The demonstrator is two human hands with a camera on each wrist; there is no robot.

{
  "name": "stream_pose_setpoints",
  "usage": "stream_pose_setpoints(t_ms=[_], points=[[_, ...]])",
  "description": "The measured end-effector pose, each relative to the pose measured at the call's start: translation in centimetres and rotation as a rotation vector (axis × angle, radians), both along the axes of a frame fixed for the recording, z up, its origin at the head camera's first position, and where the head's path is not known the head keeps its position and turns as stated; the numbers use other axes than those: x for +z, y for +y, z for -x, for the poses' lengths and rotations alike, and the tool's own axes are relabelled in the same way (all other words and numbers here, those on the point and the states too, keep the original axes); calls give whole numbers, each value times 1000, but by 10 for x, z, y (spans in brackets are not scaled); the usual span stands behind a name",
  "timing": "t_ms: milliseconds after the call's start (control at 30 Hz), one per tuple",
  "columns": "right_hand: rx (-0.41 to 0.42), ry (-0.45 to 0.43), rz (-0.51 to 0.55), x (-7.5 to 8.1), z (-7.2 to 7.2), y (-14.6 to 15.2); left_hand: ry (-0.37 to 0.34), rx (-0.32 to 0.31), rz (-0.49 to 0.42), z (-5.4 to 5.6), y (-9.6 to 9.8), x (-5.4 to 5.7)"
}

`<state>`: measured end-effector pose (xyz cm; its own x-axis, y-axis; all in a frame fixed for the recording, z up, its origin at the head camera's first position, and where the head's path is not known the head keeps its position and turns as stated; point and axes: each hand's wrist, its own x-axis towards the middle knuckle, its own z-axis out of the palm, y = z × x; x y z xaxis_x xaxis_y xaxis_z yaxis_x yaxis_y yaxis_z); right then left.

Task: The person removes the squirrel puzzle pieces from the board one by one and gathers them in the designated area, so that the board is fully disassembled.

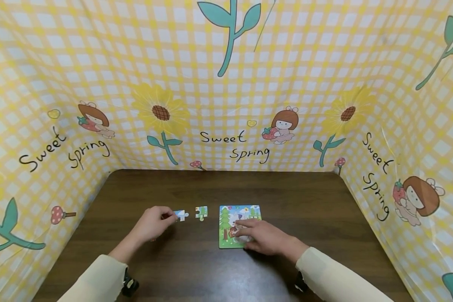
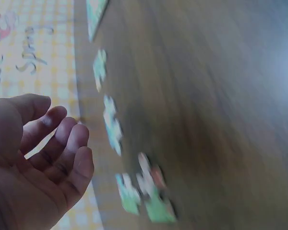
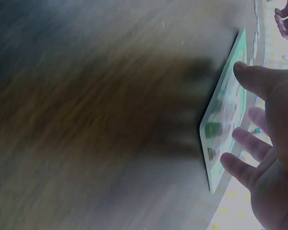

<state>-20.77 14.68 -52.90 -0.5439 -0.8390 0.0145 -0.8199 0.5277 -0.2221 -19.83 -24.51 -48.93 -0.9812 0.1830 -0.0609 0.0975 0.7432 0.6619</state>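
Observation:
My left hand [image 1: 155, 223] hovers over the table left of the puzzle, fingers loosely bent and nothing between them in the left wrist view. Its fingertips overlap a blue and white jigsaw piece [image 1: 180, 215] in the head view. Right of that lies a green jigsaw piece [image 1: 201, 212]. Two more pieces, one with green and blue [image 2: 128, 194] and one with green and brown [image 2: 158, 206], lie close together, hidden under the hand from above. My right hand [image 1: 266, 235] spreads its fingers over the square picture puzzle [image 1: 225, 241], covering part of its animal picture.
Everything lies on a dark brown wooden table [image 1: 196, 272]. A yellow checked cloth [image 1: 226, 96] with flowers and lettering walls in the back and both sides. Dark straps with small devices [image 1: 130, 286] sit at the wrists below the pale sleeves [image 1: 98, 279].

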Motion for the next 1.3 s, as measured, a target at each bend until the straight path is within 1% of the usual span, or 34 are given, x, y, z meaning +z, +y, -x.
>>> stream_pose_setpoints(t_ms=[100,167,233,367,433,500,633,733,833,933,1133,1233,1300], points=[[-83,-40,-15,3,0,9,49,-59,19,9,22,0],[-120,-48,-29,3,1,14,55,-89,14,14,39,-2],[-140,-48,-34,2,1,18,51,-116,3,19,56,-6],[-135,-30,-22,-3,1,25,12,-162,-13,26,91,-14],[-123,-20,-16,-4,1,27,-19,-180,-26,28,106,-17],[-116,-17,-13,-6,1,29,-45,-198,-37,31,120,-17],[-123,-26,-25,-9,0,32,-89,-230,-64,37,143,-15],[-122,-25,-30,-10,1,33,-118,-236,-81,41,154,-13],[-107,-13,-22,-10,2,34,-141,-235,-74,45,162,-11],[-95,-15,-18,-8,2,35,-155,-248,-54,47,168,-12],[-80,-2,-25,-6,4,38,-175,-260,-35,49,173,-13],[-93,-9,-18,-7,3,38,-192,-264,-25,48,175,-12],[-109,-31,-24,-8,2,38,-199,-276,-17,47,175,-12]])
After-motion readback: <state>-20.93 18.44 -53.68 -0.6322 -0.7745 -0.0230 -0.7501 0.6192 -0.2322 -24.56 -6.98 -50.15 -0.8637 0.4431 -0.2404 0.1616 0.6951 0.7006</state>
